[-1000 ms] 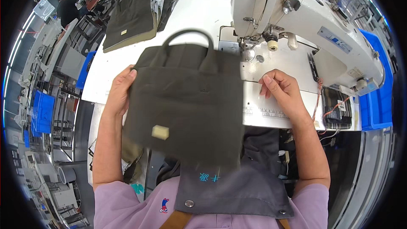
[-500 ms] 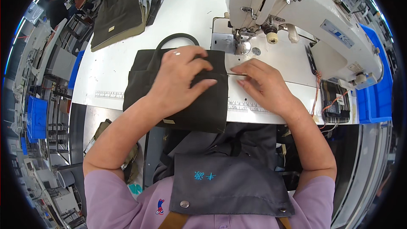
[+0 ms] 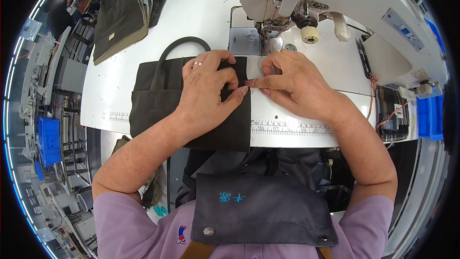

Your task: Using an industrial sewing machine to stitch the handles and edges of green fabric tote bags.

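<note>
A flat dark olive fabric tote bag [image 3: 211,136] with a looped handle [image 3: 186,41] lies on the white sewing table, overhanging its front edge. My left hand [image 3: 206,88], with a ring on one finger, rests on the bag; its curled fingers and thumb pinch the cloth near the right edge. From the other side my right hand [image 3: 297,84] meets that same edge, fingers bent inward and a fingertip against the cloth beside my left thumb. Just beyond my hands is the sewing machine's presser foot area [image 3: 268,38], and no cloth lies under it.
The white machine head [image 3: 345,0] overhangs the back right. Similar dark bags [image 3: 120,19] are stacked at the back left. Black thread snips [image 3: 363,57] and a striped pouch [image 3: 390,108] lie at right. A ruler strip [image 3: 292,128] runs along the front. Blue bins [image 3: 49,139] stand at left.
My right hand has moved left to the bag's right edge. My left thumb has come to that edge too. The view has shifted slightly, and the bag appears a little farther left.
</note>
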Tool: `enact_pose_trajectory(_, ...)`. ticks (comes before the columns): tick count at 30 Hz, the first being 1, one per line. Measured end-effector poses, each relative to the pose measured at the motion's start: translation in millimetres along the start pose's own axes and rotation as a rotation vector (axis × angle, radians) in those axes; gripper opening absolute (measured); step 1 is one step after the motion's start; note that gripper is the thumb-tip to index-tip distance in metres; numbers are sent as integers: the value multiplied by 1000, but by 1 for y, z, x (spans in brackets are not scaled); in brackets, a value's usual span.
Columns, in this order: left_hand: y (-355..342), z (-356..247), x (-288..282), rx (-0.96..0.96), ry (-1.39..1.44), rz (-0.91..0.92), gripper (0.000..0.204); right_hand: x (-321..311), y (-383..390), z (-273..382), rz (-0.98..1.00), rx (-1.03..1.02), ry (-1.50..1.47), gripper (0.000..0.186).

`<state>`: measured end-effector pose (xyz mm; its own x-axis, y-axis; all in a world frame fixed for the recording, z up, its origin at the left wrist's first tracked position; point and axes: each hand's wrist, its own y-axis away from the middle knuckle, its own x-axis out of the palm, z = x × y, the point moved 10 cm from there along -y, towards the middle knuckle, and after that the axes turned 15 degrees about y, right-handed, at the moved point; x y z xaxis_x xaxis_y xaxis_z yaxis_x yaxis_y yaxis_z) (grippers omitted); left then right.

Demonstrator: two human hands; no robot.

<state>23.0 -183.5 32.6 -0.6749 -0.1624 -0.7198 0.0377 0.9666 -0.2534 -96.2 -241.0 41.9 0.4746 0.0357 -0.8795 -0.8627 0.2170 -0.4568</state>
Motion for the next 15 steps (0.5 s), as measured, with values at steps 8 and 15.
enact_pose_trajectory(8,-3,1,3,-27,12,63,18,-1,1,-3,-1,34,-10,17)
enact_pose_trajectory(15,-5,1,4,-36,26,75,18,-1,0,-3,1,34,0,18)
